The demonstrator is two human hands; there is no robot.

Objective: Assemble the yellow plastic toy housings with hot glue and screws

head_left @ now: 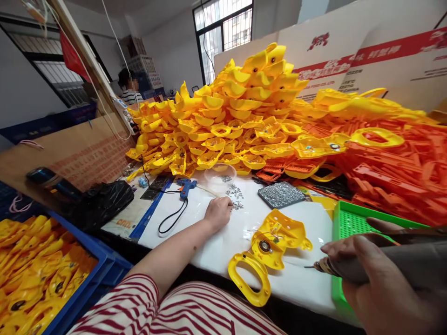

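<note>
My left hand (pixel 218 213) rests on the white work surface with its fingers curled together at the edge of loose small screws (pixel 234 191). Whatever its fingertips pinch is too small to make out. In my right hand (pixel 380 288) is an electric screwdriver (pixel 412 258), its thin bit pointing left, above the rim of a green basket (pixel 349 211). Between the hands lies a yellow plastic shell (pixel 293 228) with wires and a round speaker inside. A yellow oval ring part (pixel 233 274) touches its lower left and overhangs the front edge.
Behind rises a big heap of yellow shells (pixel 216 130), with orange plastic parts (pixel 401 167) at right. A dark tray of screws (pixel 281 194) and a blue glue gun (pixel 186 187) are nearby. A blue crate (pixel 101 265) holds more yellow parts. Another person (pixel 131 95) is far back.
</note>
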